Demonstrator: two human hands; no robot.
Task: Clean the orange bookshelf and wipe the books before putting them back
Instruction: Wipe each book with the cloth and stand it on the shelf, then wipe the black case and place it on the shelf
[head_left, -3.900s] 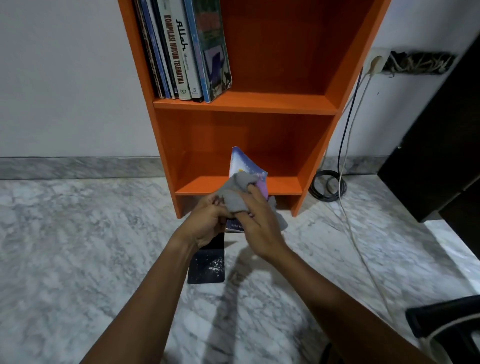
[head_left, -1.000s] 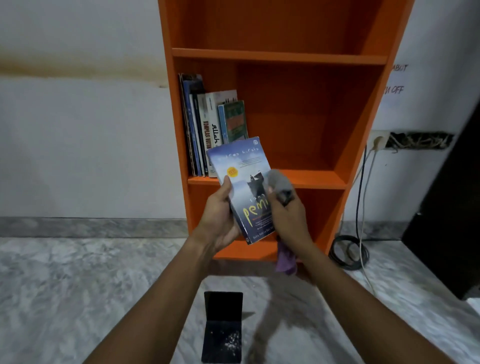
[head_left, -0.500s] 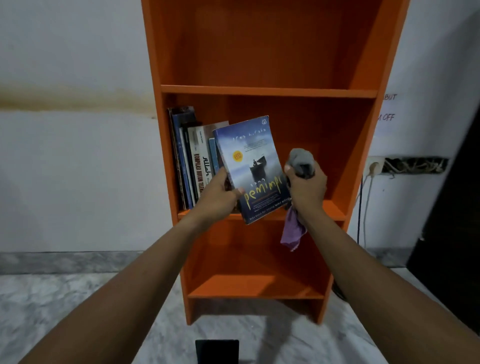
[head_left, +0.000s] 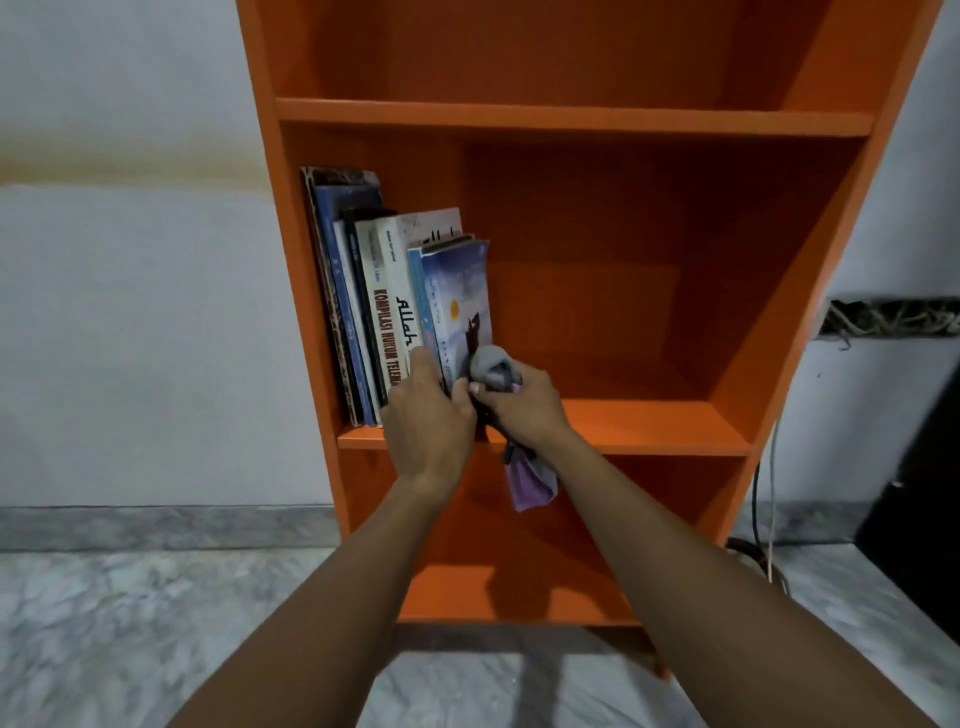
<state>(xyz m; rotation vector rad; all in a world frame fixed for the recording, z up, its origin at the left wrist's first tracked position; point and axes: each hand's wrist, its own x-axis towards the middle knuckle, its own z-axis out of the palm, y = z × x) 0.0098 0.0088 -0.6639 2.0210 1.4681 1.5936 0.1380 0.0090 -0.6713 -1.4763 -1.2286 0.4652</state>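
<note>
White wall, orange shelf (head_left: 649, 426). Your left hand (head_left: 428, 421) pinches the book (head_left: 460, 301) upright on the middle board, against the row (head_left: 374, 312) for support; your right hand (head_left: 524, 405) clutches the cloth (head_left: 530, 478), out of the way.

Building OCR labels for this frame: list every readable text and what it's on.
"KOMPILASI HUKUM TELE": white spine, running down it; the rest is hidden behind the left hand.
"Allah": next white spine, stylised lettering.
Blue book cover: lettering blurred, unreadable.
Dark spines further left: print too small to read.
</note>
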